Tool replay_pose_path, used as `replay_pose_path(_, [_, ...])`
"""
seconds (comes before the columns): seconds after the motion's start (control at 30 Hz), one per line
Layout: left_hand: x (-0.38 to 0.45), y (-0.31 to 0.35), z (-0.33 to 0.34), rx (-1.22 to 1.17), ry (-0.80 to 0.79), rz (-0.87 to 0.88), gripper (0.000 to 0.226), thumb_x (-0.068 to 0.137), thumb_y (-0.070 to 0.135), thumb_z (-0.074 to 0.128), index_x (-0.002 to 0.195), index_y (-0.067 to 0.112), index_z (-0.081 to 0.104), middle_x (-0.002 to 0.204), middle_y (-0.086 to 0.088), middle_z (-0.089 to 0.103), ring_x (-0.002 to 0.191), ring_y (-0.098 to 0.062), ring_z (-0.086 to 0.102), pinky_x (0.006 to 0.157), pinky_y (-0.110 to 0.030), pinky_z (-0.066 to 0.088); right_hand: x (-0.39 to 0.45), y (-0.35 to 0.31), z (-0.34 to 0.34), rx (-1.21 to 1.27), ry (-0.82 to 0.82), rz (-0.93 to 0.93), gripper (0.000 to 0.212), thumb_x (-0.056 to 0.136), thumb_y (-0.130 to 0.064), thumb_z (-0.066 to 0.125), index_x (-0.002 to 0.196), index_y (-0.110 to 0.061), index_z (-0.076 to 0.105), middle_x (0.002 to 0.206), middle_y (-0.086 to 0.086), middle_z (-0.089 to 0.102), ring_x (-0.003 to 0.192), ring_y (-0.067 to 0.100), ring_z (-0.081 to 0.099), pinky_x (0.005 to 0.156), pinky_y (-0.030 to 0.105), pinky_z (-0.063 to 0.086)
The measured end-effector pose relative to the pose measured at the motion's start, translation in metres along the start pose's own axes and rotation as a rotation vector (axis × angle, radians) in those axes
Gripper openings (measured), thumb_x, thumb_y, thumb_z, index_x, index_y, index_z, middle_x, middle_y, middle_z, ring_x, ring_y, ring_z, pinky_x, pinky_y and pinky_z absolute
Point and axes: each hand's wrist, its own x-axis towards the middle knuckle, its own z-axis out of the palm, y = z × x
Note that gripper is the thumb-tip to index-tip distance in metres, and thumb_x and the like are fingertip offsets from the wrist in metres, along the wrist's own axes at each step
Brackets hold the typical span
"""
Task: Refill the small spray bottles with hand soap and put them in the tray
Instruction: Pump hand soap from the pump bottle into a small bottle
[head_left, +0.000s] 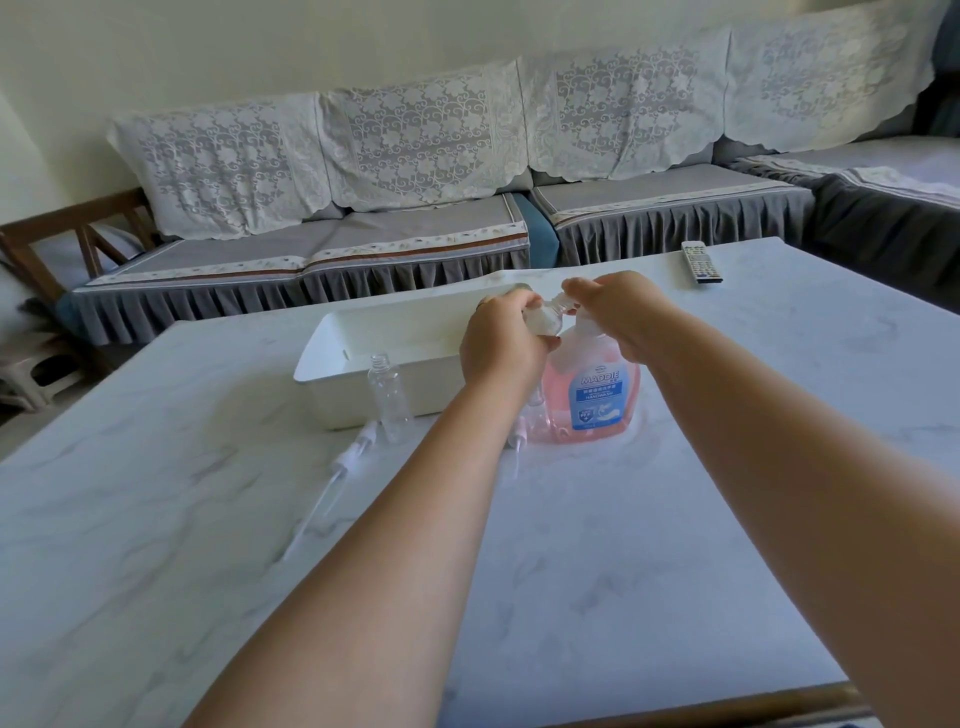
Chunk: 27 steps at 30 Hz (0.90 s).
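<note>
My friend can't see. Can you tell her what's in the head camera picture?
Two hands work over a pink hand soap bottle on a marble table: the left hand grips a small clear bottle at the pump, which the right hand rests on. Another small bottle stands open beside a white tray, with loose spray tops nearby.

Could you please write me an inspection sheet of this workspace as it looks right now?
Surface: white marble-look table, dry as far as visible.
Job's things: pink hand soap pump bottle upright; white rectangular plastic tray, no bottles visible inside; clear small plastic bottle uncapped, upright beside the tray; white spray caps with tubes lying loose.
Clutter: grey remote control.
Grippers: left hand holds a small clear bottle at the pump; right hand rests on the pump.
Cables: nothing seen.
Surroundings: grey sofa with lace covers.
</note>
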Motion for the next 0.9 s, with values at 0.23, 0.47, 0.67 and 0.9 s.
replay_pose_path(0.23, [0.001, 0.008, -0.003, -0.068, 0.038, -0.002, 0.052, 0.074, 0.020, 0.083, 0.122, 0.023, 0.065, 0.119, -0.003, 0.066, 0.105, -0.024, 0.062, 0.089, -0.036, 0.052, 0.004, -0.011, -0.009, 0.153, -0.037, 0.022, 0.032, 0.085, -0.039, 0.065, 0.081, -0.007, 0.064, 0.076, 0.000, 0.063, 0.083, 0.019, 0.056, 0.078, 0.029, 0.047])
replay_pose_path(0.47, [0.000, 0.006, -0.003, -0.063, 0.036, -0.009, 0.048, 0.074, 0.020, 0.083, 0.119, 0.024, 0.065, 0.119, -0.003, 0.066, 0.104, -0.024, 0.062, 0.089, -0.036, 0.052, -0.004, -0.009, -0.004, 0.076, -0.011, 0.000, 0.034, 0.091, -0.039, 0.056, 0.102, -0.006, 0.063, 0.072, 0.001, 0.054, 0.064, 0.016, 0.047, 0.057, 0.026, 0.038])
replay_pose_path(0.67, [-0.003, 0.002, 0.001, -0.029, -0.003, -0.014, 0.045, 0.074, 0.019, 0.083, 0.115, 0.023, 0.065, 0.117, -0.004, 0.065, 0.105, -0.025, 0.061, 0.087, -0.034, 0.051, -0.011, 0.000, -0.003, -0.019, -0.035, -0.009, 0.049, 0.094, -0.045, 0.047, 0.120, -0.006, 0.057, 0.100, 0.010, 0.057, 0.092, 0.025, 0.054, 0.081, 0.034, 0.042])
replay_pose_path(0.9, [0.001, 0.008, -0.004, -0.057, 0.037, 0.007, 0.048, 0.074, 0.020, 0.082, 0.119, 0.023, 0.065, 0.117, -0.004, 0.066, 0.103, -0.025, 0.062, 0.086, -0.035, 0.051, -0.013, -0.011, -0.010, 0.107, -0.029, -0.002, 0.036, 0.094, -0.038, 0.051, 0.069, -0.013, 0.055, 0.074, -0.003, 0.060, 0.074, 0.013, 0.050, 0.078, 0.028, 0.039])
